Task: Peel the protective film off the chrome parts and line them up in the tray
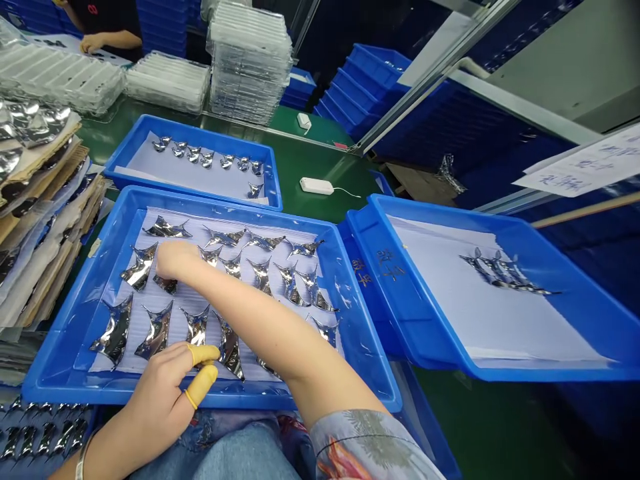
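Hiding foil pieces (165, 285), beneath right hand (176, 260)

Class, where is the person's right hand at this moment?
In the head view, the right hand is over the near blue tray, among silver foil pieces, above the left hand.

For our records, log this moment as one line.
Right hand: over silver foil pieces | left hand: yellow finger cots, over blue tray

- a co-worker's hand (91, 43) on a white sheet at the far end, beside a black shirt (107, 20)
- tall stacks of clear plastic trays (249, 63) on the green workbench (293, 163)
- a white power adapter (317, 186) with its thin cable
- stacked blue crates (373, 87) beyond the bench
- handwritten paper notes (580, 167) at the right edge
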Available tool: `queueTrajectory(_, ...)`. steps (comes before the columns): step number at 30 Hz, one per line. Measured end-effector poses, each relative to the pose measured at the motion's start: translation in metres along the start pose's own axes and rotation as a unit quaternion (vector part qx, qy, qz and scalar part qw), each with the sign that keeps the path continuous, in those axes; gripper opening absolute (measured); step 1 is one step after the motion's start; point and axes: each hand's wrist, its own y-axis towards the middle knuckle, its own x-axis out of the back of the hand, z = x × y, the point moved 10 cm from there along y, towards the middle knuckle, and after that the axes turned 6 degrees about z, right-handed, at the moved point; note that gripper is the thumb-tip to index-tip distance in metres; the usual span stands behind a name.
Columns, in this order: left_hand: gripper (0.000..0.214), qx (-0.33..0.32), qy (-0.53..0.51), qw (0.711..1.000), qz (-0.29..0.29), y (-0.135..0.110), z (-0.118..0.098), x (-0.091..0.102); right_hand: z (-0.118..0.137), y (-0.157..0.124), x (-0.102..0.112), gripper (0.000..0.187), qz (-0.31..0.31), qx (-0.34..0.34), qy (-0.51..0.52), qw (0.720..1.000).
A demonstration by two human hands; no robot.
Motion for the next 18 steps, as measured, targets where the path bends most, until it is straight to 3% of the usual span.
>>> queueTrajectory(5, 0.022, 0.022, -0.032, 0.998, -0.042, -0.007, 0.009, 0.006, -0.023, -0.014, 0.013, 0.016, -0.027, 0.025, 0.087, 0.996)
queueTrajectory(9, 0.046, 0.065, -0.063, 0.983, -0.159, -0.019, 0.027, 0.02, -0.037, -0.066, 0.018, 0.013, -0.05, 0.128, 0.208, 0.969)
queueTrajectory(12, 0.064, 0.075, -0.086, 0.967, -0.227, -0.027, 0.034, 0.027, -0.052, -0.114, 0.004, 0.011, -0.066, 0.173, 0.279, 0.942)
queueTrajectory(13, 0.069, 0.08, -0.089, 0.967, -0.227, -0.027, 0.035, 0.026, -0.056, -0.129, -0.002, 0.011, -0.077, 0.194, 0.313, 0.926)
queueTrajectory(16, 0.068, 0.094, -0.082, 0.977, -0.174, -0.025, 0.032, 0.019, -0.062, -0.175, -0.012, 0.012, -0.124, 0.297, 0.455, 0.83)
queueTrajectory(18, 0.053, 0.058, -0.07, 0.987, -0.131, -0.021, 0.019, 0.016, -0.065, -0.195, -0.022, 0.011, -0.14, 0.324, 0.484, 0.801)
